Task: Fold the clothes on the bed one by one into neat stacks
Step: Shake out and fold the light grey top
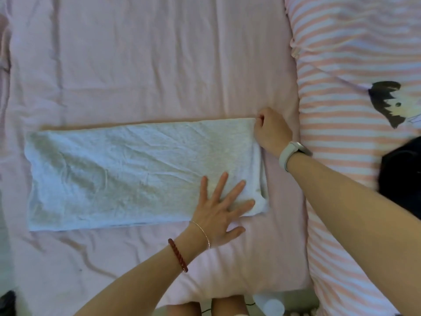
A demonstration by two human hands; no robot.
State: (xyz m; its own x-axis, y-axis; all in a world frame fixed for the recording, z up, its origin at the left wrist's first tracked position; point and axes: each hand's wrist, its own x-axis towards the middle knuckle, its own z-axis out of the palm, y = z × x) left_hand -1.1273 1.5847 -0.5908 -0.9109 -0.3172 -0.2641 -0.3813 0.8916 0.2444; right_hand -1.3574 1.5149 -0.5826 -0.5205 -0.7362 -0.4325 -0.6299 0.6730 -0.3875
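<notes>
Pale grey cloth, the folded garment [141, 174], lies as a long strip across the middle of the pink bed sheet [148, 53]. The left hand [221, 208] presses flat on its lower right end, fingers spread, and the right hand [272, 131] pinches its upper right corner, beside the striped duvet [355, 53] at right.

Folded garment [127, 174] flat on bed sheet [148, 65]; striped duvet [355, 53] right; dark clothing [401, 176] on duvet.
</notes>
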